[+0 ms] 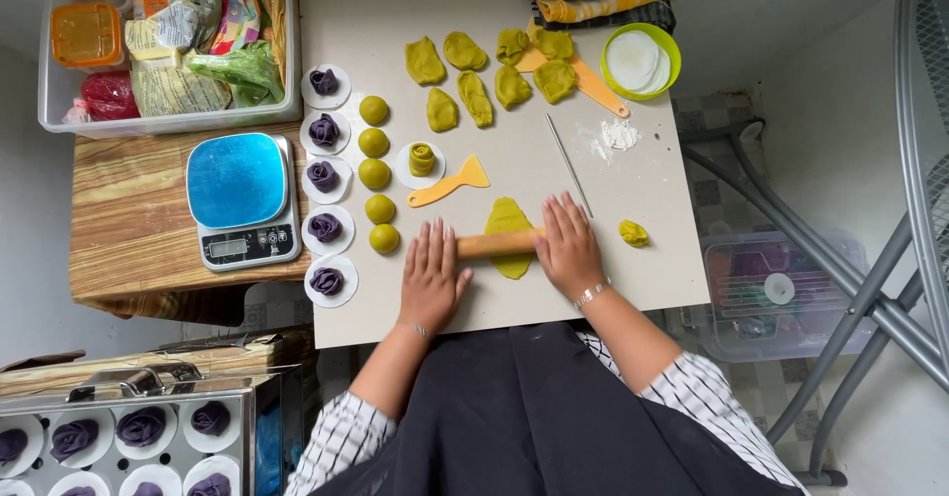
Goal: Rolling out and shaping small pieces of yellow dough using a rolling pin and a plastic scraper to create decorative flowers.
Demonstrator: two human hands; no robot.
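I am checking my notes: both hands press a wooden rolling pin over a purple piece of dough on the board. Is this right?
Not quite. The head view shows the left hand and right hand pressing the wooden rolling pin over a green piece of dough, not purple, on the board.

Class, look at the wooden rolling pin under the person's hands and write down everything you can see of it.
The rolling pin is a slim, plain cylinder of light brown wood with no visible handles. It lies level, crosswise on the pale board, resting on a flattened oval of green dough. The left hand and right hand press flat on its two ends, hiding them, so only the middle stretch shows.
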